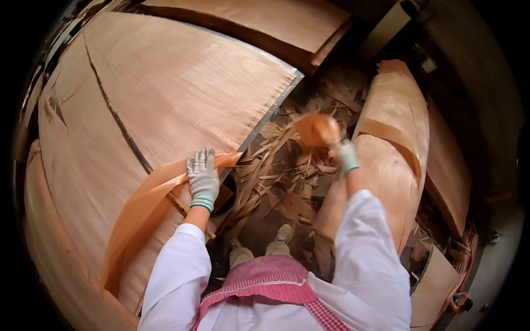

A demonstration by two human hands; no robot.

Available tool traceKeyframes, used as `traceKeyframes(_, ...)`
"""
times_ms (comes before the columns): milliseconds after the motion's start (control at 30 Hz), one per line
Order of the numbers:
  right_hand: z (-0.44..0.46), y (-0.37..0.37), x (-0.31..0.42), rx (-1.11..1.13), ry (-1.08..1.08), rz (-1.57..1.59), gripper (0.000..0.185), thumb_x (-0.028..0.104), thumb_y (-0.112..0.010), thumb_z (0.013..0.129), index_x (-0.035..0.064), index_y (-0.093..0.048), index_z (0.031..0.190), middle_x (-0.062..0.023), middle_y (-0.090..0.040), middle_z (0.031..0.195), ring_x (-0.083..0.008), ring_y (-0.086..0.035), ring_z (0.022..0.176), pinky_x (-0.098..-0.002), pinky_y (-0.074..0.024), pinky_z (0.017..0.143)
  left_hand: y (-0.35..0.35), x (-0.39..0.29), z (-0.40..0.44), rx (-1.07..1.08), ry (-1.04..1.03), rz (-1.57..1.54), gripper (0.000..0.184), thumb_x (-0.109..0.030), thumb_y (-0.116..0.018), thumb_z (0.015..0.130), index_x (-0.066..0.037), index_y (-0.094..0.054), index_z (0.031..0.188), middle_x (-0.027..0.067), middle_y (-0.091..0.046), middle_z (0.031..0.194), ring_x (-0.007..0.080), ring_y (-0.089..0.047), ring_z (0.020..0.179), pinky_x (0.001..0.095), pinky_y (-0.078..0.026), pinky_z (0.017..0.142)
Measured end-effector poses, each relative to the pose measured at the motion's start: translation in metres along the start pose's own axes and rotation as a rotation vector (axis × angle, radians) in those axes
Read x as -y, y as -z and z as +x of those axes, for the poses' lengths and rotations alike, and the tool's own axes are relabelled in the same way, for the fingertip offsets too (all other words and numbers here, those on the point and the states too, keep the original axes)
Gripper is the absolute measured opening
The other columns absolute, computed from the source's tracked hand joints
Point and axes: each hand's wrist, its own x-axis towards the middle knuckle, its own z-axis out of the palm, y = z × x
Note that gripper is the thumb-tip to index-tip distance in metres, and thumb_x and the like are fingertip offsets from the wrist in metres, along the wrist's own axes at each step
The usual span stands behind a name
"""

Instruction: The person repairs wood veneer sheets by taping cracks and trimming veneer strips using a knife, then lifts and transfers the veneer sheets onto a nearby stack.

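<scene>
My left hand [203, 177], in a pale glove with a green cuff, lies with its fingers stretched out on an orange-brown veneer strip [144, 199]. That strip curls down toward me over the edge of a large wood veneer sheet [182, 77]. A long dark crack runs through the sheet. Off to the right, over the floor, my gloved right hand [344, 152] is smeared by motion. A small torn veneer piece [314, 130], also blurred, is at its fingers and appears gripped.
Veneer scraps [276, 165] litter the floor between the stack and a large bent veneer bundle [381, 160] on the right. Another veneer stack [265, 25] stands at the back. Further sheets [448, 165] lean at far right. My shoes [284, 233] are among the scraps.
</scene>
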Motion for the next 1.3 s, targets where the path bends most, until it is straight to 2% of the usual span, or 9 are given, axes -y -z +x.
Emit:
traceKeyframes(167, -0.112, 0.242, 0.103, -0.029, 0.334, 0.315, 0.006, 0.016, -0.057, 0.096, 0.0118, -0.061, 0.099, 0.0034, -0.051, 0.07, -0.0065, -0.045, 0.052, -0.0233, -0.0352, 0.041, 0.004, -0.003, 0.0, -0.011, -0.004, 0.015, 0.062, -0.023, -0.054, 0.089, -0.012, -0.033, 0.146, 0.0122, -0.033, 0.151, 0.0291, -0.027, 0.141, 0.0493, -0.014, 0.117)
traceKeyframes(267, -0.233, 0.37, 0.076, -0.46, 0.494, 0.469, 0.032, 0.023, -0.046, 0.102, 0.0073, -0.055, 0.128, 0.0037, -0.053, 0.079, -0.0043, -0.044, 0.055, -0.0187, -0.035, 0.042, 0.002, -0.002, 0.001, 0.005, -0.001, -0.045, 0.06, -0.021, -0.053, 0.089, -0.012, -0.035, 0.145, 0.0144, -0.034, 0.15, 0.0293, -0.028, 0.14, 0.0495, -0.013, 0.117)
traceKeyframes(500, -0.483, 0.576, -0.22, -1.22, 0.432, 0.881, 0.026, 0.043, -0.054, 0.094, 0.017, -0.06, 0.097, 0.0063, -0.056, 0.073, -0.0071, -0.036, 0.046, -0.0239, -0.0291, 0.04, -0.001, 0.0, 0.004, 0.025, 0.003, 0.003, 0.055, -0.021, -0.054, 0.089, -0.015, -0.039, 0.142, 0.0119, -0.037, 0.149, 0.0275, -0.03, 0.14, 0.0474, -0.018, 0.115)
traceKeyframes(733, -0.562, 0.469, -0.313, -1.73, 0.324, 1.366, 0.054, 0.058, -0.033, 0.092, 0.011, -0.052, 0.073, -0.0031, -0.047, 0.056, -0.013, -0.037, 0.039, -0.0259, -0.0243, 0.037, 0.022, 0.017, 0.033, -0.147, -0.017, 0.067, 0.036, -0.014, -0.054, 0.089, -0.015, -0.056, 0.125, 0.009, -0.057, 0.128, 0.0229, -0.047, 0.126, 0.0451, -0.028, 0.111)
traceKeyframes(833, -0.535, 0.425, -0.307, -2.55, 0.007, 1.377, 0.038, 0.045, -0.051, 0.092, 0.0071, -0.055, 0.091, -0.0063, -0.06, 0.075, -0.0162, -0.043, 0.044, -0.0284, -0.0289, 0.038, 0.06, 0.014, 0.048, -0.381, -0.041, 0.008, 0.035, -0.012, -0.053, 0.089, -0.014, -0.056, 0.124, 0.0112, -0.058, 0.125, 0.0251, -0.05, 0.122, 0.0441, -0.032, 0.108)
traceKeyframes(967, -0.456, 0.407, -0.285, -1.693, -0.275, 0.964, 0.023, 0.031, -0.06, 0.091, 0.0105, -0.058, 0.081, -0.0023, -0.056, 0.07, -0.0124, -0.043, 0.044, -0.0262, -0.0287, 0.037, 0.122, -0.017, 0.065, -0.533, -0.135, -0.196, 0.035, -0.008, -0.053, 0.086, -0.011, -0.057, 0.121, 0.0124, -0.062, 0.118, 0.0289, -0.054, 0.116, 0.0437, -0.034, 0.105)
traceKeyframes(1233, -0.268, 0.143, 0.005, -0.262, 0.262, 0.48, 0.017, 0.022, -0.057, 0.097, 0.0064, -0.06, 0.102, -0.0014, -0.059, 0.078, -0.0021, -0.039, 0.048, -0.0186, -0.0295, 0.041, 0.144, -0.072, -0.043, -0.5, -0.213, -0.03, 0.066, -0.029, -0.058, 0.088, -0.002, -0.033, 0.143, 0.0174, -0.034, 0.148, 0.0321, -0.027, 0.139, 0.0419, -0.015, 0.118)
traceKeyframes(1267, -0.268, 0.111, 0.022, -0.09, 0.287, 0.406, 0.017, 0.021, -0.057, 0.096, 0.0061, -0.06, 0.103, -0.0018, -0.06, 0.081, -0.0027, -0.042, 0.051, -0.0181, -0.0325, 0.043, 0.202, -0.081, -0.067, 0.098, -0.119, -0.207, 0.06, -0.03, -0.052, 0.094, -0.004, -0.032, 0.144, 0.0152, -0.029, 0.152, 0.0288, -0.02, 0.144, 0.0399, -0.01, 0.12)
traceKeyframes(1300, -0.268, 0.073, 0.036, 0.066, 0.312, 0.325, 0.017, 0.021, -0.058, 0.096, 0.0057, -0.061, 0.104, -0.0023, -0.061, 0.083, -0.0033, -0.046, 0.054, -0.0176, -0.0355, 0.046, 0.135, -0.063, -0.091, -0.264, -0.176, -0.077, 0.053, -0.029, -0.048, 0.096, -0.006, -0.037, 0.142, 0.014, -0.033, 0.15, 0.0286, -0.023, 0.143, 0.0401, -0.012, 0.12)
